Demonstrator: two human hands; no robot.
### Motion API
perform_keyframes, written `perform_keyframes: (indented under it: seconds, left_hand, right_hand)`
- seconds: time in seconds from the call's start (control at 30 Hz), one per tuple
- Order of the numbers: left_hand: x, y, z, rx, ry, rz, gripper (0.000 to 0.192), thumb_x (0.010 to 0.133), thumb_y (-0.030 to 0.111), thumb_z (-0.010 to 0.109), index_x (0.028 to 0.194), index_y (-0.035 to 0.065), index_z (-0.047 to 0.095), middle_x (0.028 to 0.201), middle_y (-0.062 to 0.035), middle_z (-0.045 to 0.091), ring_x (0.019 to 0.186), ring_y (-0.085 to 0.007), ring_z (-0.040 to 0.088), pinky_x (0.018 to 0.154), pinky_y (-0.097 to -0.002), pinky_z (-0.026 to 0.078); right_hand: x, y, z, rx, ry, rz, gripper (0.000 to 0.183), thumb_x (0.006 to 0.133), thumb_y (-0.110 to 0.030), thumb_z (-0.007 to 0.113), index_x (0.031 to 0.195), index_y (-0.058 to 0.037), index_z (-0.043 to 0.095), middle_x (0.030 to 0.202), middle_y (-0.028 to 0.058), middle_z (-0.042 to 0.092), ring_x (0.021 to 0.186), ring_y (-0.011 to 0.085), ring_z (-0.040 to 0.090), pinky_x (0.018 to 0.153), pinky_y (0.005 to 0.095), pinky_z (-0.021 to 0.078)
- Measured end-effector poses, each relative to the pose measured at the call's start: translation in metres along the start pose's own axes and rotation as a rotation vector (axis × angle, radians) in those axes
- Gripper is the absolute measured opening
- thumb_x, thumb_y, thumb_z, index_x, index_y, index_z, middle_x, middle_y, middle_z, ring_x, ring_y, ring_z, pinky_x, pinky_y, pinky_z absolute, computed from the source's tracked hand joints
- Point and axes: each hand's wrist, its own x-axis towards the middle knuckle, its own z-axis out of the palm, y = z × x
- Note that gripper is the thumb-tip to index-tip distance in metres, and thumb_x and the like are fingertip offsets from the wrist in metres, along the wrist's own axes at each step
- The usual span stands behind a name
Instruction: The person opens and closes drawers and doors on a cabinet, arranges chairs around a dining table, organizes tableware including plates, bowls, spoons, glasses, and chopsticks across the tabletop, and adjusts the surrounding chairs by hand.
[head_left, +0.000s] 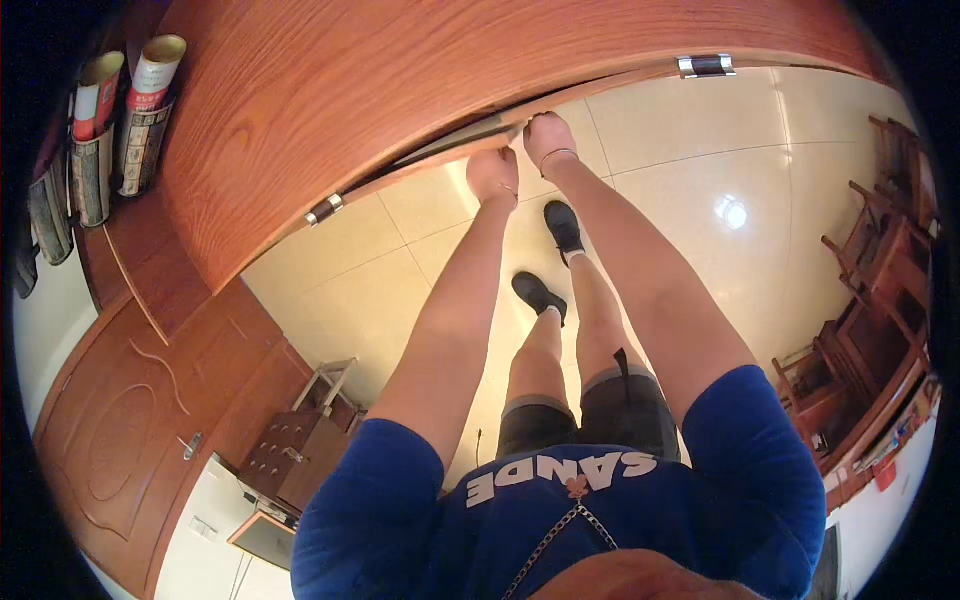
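Observation:
My left hand (493, 176) is closed at the right end of the left wooden front panel (442, 156), below the wood-grain top (420, 67) of a cabinet or desk. That panel stands slightly out, and a dark gap shows behind it. Just to the right, my right hand (550, 140) is curled against the inner end of the right wooden front panel (622, 81). The fingertips of both hands are hidden. A handle with chrome ends (324, 211) sits on the left panel, and a similar handle (707, 66) on the right one.
Open-topped printed tubes (154, 105) stand at the left end of the top. A wooden door (112, 442) and a drawer cabinet (281, 454) are at lower left. Wooden chairs (862, 300) line the right side. My black shoes (538, 294) rest on the tiled floor (690, 247).

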Motion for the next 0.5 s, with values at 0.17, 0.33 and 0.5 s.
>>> perform_keyframes:
  seconds: [0.17,0.33,0.5]
  left_hand:
    - [0.026,0.014,-0.005,-0.03,-0.048,-0.012,0.028,0.081,0.027,0.057,0.08,0.0015,0.067,0.083,-0.0183,0.066,0.077,-0.0357,0.063,0.07,-0.045,0.05]
    - [0.042,0.005,-0.002,-0.12,-0.062,-0.052,0.032,0.083,0.032,0.058,0.081,0.0009,0.066,0.085,-0.0201,0.065,0.079,-0.0361,0.062,0.074,-0.0425,0.049]
    - [0.007,-0.028,-0.001,-0.253,-0.31,0.112,0.039,0.083,0.035,0.062,0.103,0.0019,0.062,0.096,-0.0164,0.066,0.09,-0.0335,0.062,0.082,-0.0381,0.049]
  right_hand:
    - [0.01,-0.004,-0.007,0.009,-0.023,0.068,0.018,0.08,-0.012,0.056,0.078,0.0011,0.068,0.083,0.0226,0.066,0.081,0.0327,0.065,0.075,0.039,0.0532]
    - [0.018,-0.002,-0.003,-0.028,-0.063,0.035,0.021,0.084,-0.015,0.054,0.084,0.0017,0.067,0.09,0.0224,0.066,0.087,0.0329,0.064,0.078,0.0398,0.0527]
    - [-0.007,0.031,-0.004,0.198,-0.037,0.005,0.04,0.089,-0.034,0.056,0.105,0.0025,0.06,0.106,0.0236,0.061,0.101,0.0349,0.058,0.089,0.0412,0.047]
